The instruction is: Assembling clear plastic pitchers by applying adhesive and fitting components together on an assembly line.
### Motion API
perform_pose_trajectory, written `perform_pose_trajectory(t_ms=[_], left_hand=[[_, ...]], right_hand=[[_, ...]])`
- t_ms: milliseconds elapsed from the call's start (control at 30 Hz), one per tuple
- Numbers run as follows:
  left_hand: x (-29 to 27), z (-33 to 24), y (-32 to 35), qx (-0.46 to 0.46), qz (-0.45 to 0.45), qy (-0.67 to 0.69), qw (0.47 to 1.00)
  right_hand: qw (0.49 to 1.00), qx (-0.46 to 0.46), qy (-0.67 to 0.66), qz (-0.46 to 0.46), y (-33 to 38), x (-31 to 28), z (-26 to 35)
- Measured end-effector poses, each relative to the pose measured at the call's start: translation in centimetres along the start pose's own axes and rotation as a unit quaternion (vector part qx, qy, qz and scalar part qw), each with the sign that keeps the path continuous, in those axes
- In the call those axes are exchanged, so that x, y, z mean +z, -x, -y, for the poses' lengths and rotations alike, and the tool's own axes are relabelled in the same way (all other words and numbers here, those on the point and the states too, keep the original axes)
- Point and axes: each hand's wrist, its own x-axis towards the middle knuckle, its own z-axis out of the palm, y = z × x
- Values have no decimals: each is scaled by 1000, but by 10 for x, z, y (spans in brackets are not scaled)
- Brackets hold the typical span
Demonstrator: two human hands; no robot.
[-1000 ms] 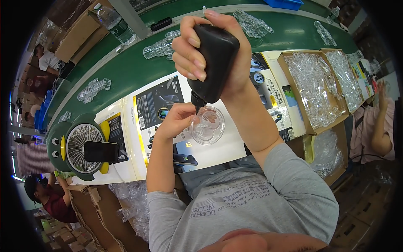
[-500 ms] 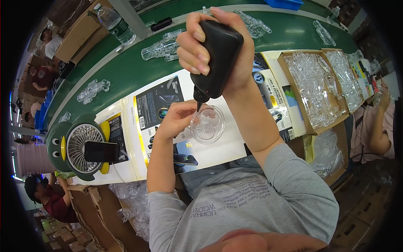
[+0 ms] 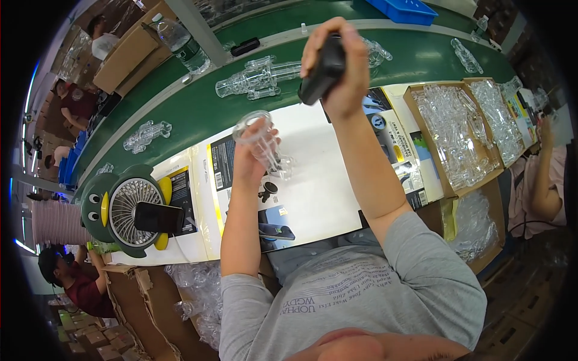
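To the person's right stands an open cardboard box (image 3: 425, 139) heaped with clear pieces (image 3: 456, 132), shiny and tangled together. A second, narrower carton beyond it holds more of the same kind. Below these, another cardboard container holds crumpled clear plastic bags (image 3: 474, 224). At the lower left, a box with torn brown flaps (image 3: 147, 301) stands beside a mass of clear wrapped goods (image 3: 200, 295). A blue tray (image 3: 404, 9) sits at the far edge of the green worktop (image 3: 198, 117); its inside cannot be made out.

The left hand (image 3: 251, 159) has its fingers curled around a clear tubular piece (image 3: 268, 148), raised above the printed white sheet (image 3: 313, 198). The piece is colourless and see-through, with a broad round rim at its upper left end and a narrower, uneven body slanting down to the right; the fingers partly show through it. Whether it is glass or plastic cannot be told.

The right hand (image 3: 346, 81) wraps its fingers around a black squeeze bottle (image 3: 327, 71), held tilted well apart from the clear tubular piece. The bottle's nozzle cannot be made out.
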Motion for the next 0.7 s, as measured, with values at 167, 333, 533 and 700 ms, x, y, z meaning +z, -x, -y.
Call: perform_pose_trajectory(t_ms=[167, 333, 533, 700], left_hand=[[-35, -10, -18, 43, 38, 150, 987], [-46, -12, -23, 70, -43, 132, 988], [-48, -8, -22, 52, -4, 175, 983], [-47, -13, -17, 72, -8, 195, 978]], right_hand=[[922, -60, 350, 158, -11, 0, -72], [683, -92, 508, 517, 32, -32, -123], [600, -133, 457, 643, 50, -65, -126], [688, -80, 469, 548, 59, -53, -105]])
